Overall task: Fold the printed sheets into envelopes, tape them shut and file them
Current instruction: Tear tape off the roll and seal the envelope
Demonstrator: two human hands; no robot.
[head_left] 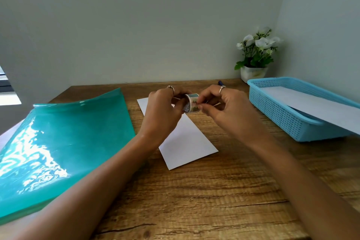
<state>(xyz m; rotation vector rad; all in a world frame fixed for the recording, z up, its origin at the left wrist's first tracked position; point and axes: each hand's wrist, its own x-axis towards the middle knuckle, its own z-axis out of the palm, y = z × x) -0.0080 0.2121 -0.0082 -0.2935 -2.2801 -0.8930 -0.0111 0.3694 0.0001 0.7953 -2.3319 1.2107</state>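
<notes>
Tape roll (191, 102) sits gripped in the left hand (162, 106) above the folded sheet (187, 138) on the desk (214, 191), right hand (220, 107) fingertips pinching its edge.

Wood-grain desk (204, 197) w/ teal plastic folder (58, 152) at left, folded white sheet (187, 142) center, blue mesh basket (288, 115) right, potted flowers (255, 72) back corner.

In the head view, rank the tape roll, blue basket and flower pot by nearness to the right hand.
From the right hand:
1. Tape roll, at its fingertips.
2. Blue basket, to its right.
3. Flower pot, back corner behind the basket.
</notes>
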